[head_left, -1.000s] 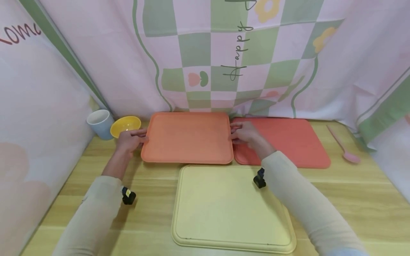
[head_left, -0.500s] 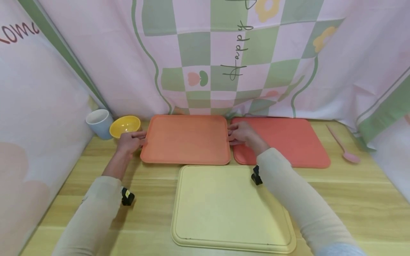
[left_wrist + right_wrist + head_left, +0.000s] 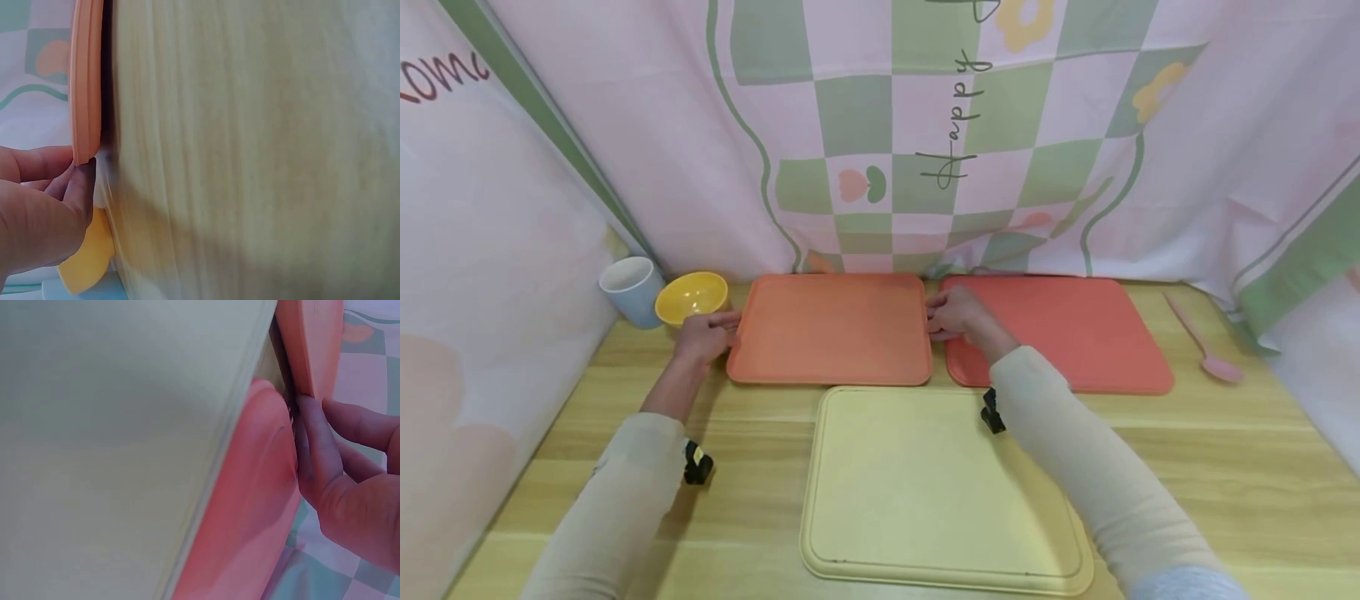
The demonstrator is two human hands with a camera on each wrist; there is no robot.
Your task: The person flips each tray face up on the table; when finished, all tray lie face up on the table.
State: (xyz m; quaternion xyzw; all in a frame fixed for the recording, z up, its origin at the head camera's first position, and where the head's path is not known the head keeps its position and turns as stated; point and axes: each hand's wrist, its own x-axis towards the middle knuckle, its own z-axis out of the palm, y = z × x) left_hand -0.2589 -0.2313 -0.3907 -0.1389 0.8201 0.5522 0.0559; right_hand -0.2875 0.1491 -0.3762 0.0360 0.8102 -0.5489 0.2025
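Here, the left grip (image 3: 703, 336) narrowly pinches the orange rectangular tray (image 3: 831, 329) near the yellow bowl (image 3: 692, 296); the right grip (image 3: 961, 315) pinches its opposite edge, toward the bench's (image 3: 752, 475) rear, just beside the red tray (image 3: 1067, 333).

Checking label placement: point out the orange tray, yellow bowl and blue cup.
Orange tray (image 3: 831, 330), head view: middle of its flat top.
Yellow bowl (image 3: 692, 294), head view: inner surface.
Blue cup (image 3: 638, 307), head view: outer side.

The wooden table (image 3: 1240, 467) before me carries, far left, a cup (image 3: 638, 298) with a bowl (image 3: 691, 296) just right of it — far right, a red tray (image 3: 1075, 333), then a spoon (image 3: 1221, 368) — and, nearest me, a yellow tray (image 3: 917, 483).
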